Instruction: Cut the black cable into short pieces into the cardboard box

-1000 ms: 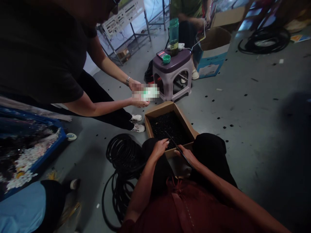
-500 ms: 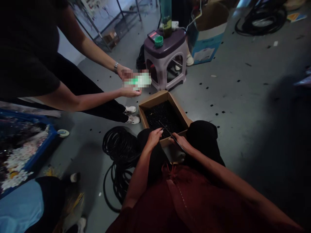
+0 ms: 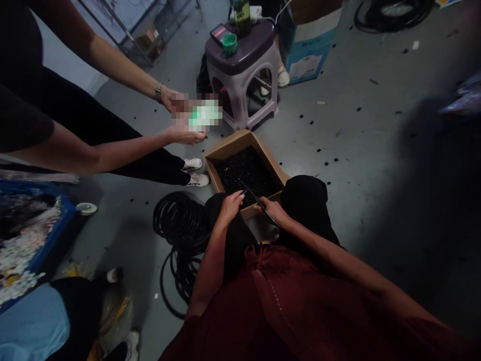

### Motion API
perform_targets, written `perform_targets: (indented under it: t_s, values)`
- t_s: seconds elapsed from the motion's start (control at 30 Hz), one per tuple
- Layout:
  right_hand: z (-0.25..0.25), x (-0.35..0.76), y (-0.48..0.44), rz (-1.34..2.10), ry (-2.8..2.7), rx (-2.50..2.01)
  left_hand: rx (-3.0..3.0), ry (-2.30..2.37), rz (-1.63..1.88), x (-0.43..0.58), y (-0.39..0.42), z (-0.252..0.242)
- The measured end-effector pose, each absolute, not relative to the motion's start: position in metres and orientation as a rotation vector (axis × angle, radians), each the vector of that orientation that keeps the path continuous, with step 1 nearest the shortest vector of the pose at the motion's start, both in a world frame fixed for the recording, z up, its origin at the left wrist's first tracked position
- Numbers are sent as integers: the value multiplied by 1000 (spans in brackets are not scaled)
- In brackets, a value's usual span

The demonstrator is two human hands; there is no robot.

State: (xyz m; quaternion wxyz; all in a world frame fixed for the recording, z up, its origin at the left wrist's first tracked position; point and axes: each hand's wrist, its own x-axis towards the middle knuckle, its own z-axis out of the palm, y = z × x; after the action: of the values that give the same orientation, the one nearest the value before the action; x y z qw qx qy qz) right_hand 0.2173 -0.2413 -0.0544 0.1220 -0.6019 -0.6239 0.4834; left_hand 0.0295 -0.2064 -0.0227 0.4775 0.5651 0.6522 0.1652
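My right hand (image 3: 271, 209) is closed around a long thin black tool (image 3: 251, 191), somewhat like scissors, which points up and left over the box. Just left of it, my left hand (image 3: 232, 204) pinches its thumb and fingers together near the tool. A small dark tip shows at those fingers, too small to name. Both hands are above the near edge of an open cardboard box (image 3: 267, 150) between my knees. Many small black pieces (image 3: 240, 168) lie inside it. Coils of black tubing or cable (image 3: 178, 215) rest on the floor beside my left leg.
A plastic stool (image 3: 240, 62) beyond the box bears a green cup, a phone and a bottle. At left a co-worker (image 3: 120, 155) stands holding a blurred-out green-white object. A blue bin (image 3: 56, 225), a blue carton (image 3: 306, 55) and another person (image 3: 33, 321) are around.
My view has shifted, so the box, stool and co-worker appear further left and slightly higher. Both hands keep nearly the same pose over the box, with the tool still in the right one.
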Motion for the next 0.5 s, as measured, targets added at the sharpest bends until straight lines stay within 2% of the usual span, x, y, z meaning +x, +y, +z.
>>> perform_targets:
  t_s: [0.3, 0.5]
  values:
    - [-55, 223, -242, 1503, -1475, -1679, 1257, 1556, 429, 28, -209, -7]
    - [-39, 217, -234, 1703, -1131, -1431, 1296, 1436, 413, 31, -226, 10]
